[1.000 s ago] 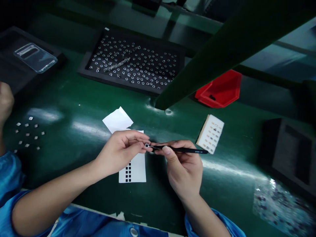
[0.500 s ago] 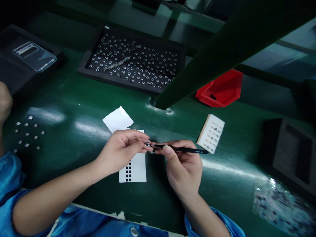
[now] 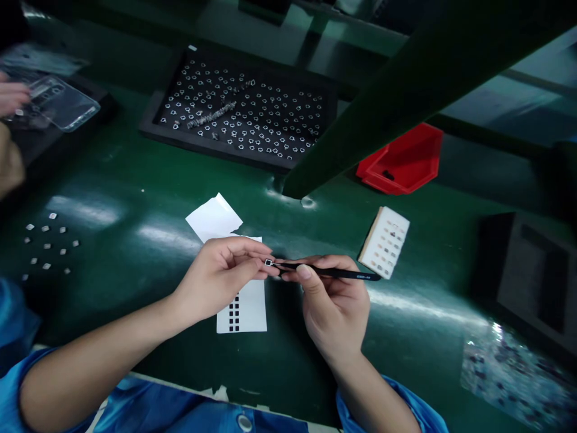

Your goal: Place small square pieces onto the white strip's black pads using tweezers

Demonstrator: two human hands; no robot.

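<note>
Left hand point(image 3: 225, 270): closed in a pinch, thumb against fingers, small square part with pale rim and dark centre point(image 3: 268, 263) out at the fingertips. Right hand point(image 3: 336, 300): gripping black tweezers point(image 3: 333, 272) along the body, thumb on top, tip right at the part. Can't tell at this scale whether the tip touches it or clamps anything.

Probably why: part sits at the very end of the pinch so its face is exposed to the tip; tweezers lie near flat, hands almost meeting, so each likely steadies the other. Part and tool are above a white sheet with black squares point(image 3: 252, 307), squares in two columns, upper end hidden by the left hand. Sheet lies directly below, presumably for short reach. Torn blank paper point(image 3: 214, 216) just beyond it.

Loose square parts point(image 3: 47, 246) lie spread singly on the green table point(image 3: 157, 180), off to the left, likely for easy pickup. Black tray point(image 3: 189, 142) behind holds many small pale-edged pieces, scattered, plus a stacked row. White block point(image 3: 383, 240) with rows of small marks or inserts is right of the tweezers' rear end; red bin point(image 3: 412, 159) behind it holds something small and dark. Co-worker's hand point(image 3: 13, 99) at far left, blurred, near a clear plastic case point(image 3: 76, 111).
</note>
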